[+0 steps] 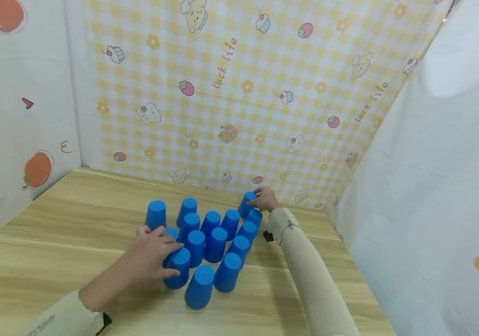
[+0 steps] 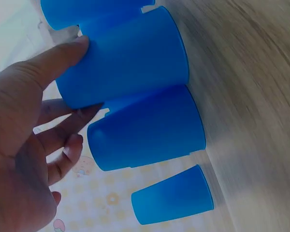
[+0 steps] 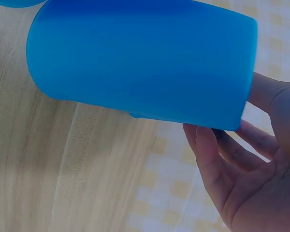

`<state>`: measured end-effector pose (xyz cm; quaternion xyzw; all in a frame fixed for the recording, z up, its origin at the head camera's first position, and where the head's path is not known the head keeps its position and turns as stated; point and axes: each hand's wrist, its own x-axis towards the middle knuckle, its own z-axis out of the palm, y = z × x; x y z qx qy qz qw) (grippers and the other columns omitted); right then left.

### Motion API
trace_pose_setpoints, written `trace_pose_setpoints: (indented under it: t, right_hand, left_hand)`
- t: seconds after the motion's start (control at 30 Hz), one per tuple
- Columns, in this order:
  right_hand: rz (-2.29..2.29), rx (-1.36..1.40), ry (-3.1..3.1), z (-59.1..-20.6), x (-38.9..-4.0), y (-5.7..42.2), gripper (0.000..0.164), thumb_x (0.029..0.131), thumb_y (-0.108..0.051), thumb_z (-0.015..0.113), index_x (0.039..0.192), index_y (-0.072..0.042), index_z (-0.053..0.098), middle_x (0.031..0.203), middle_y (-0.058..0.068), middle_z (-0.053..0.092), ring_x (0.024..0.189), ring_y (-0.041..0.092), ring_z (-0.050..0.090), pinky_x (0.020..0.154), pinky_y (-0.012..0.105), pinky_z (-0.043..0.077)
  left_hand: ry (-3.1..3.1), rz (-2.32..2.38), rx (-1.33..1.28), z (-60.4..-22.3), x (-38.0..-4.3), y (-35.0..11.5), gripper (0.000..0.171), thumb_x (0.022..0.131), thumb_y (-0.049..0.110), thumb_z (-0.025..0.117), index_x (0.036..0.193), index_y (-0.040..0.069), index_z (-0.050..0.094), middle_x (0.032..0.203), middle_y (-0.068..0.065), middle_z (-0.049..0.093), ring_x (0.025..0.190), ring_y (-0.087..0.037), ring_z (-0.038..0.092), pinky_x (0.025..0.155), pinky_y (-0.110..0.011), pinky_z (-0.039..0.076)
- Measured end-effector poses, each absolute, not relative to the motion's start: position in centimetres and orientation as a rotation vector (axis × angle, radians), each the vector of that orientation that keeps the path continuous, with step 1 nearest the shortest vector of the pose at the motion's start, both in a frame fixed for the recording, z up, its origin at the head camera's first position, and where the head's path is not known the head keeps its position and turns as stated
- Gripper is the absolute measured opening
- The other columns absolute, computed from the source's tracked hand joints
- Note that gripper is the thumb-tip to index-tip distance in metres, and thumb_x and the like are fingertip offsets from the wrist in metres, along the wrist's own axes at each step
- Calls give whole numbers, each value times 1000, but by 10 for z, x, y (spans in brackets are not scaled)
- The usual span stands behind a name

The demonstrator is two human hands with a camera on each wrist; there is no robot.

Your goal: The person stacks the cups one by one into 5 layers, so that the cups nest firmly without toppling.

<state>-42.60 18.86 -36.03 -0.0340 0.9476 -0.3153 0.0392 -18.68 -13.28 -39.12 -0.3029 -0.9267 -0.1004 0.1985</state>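
Observation:
Many blue cups stand upside down in a close, roughly triangular group on the table. With thumb and fingers on opposite sides, my left hand (image 1: 153, 254) grips a cup (image 1: 179, 275) at the group's near left; the left wrist view shows the thumb (image 2: 63, 55) on its side. At the far right corner, my right hand (image 1: 266, 199) holds the rearmost cup (image 1: 245, 204) near its top. In the right wrist view, a nearer cup (image 3: 145, 63) hides what the fingers (image 3: 210, 154) touch. The frontmost cup (image 1: 199, 289) stands just right of my left hand.
One cup (image 1: 156, 214) stands somewhat apart at the back left, beyond my left hand. The wooden table (image 1: 75, 219) ends at a yellow checked cloth backdrop (image 1: 222, 116). White cloth walls (image 1: 416, 186) rise on both sides.

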Motion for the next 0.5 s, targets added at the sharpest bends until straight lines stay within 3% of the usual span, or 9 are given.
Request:
trace_pose_setpoints:
  t: [0.5]
  right_hand:
    - [-935, -173, 2891, -365, -428, 192, 56, 86, -15, 78, 134, 3, 54, 123, 25, 62, 99, 32, 69, 75, 38, 60]
  left_hand:
    - [-2619, -325, -760, -381, -185, -136, 57, 70, 58, 83, 110, 18, 75, 100, 1, 74, 91, -18, 51, 77, -51, 36]
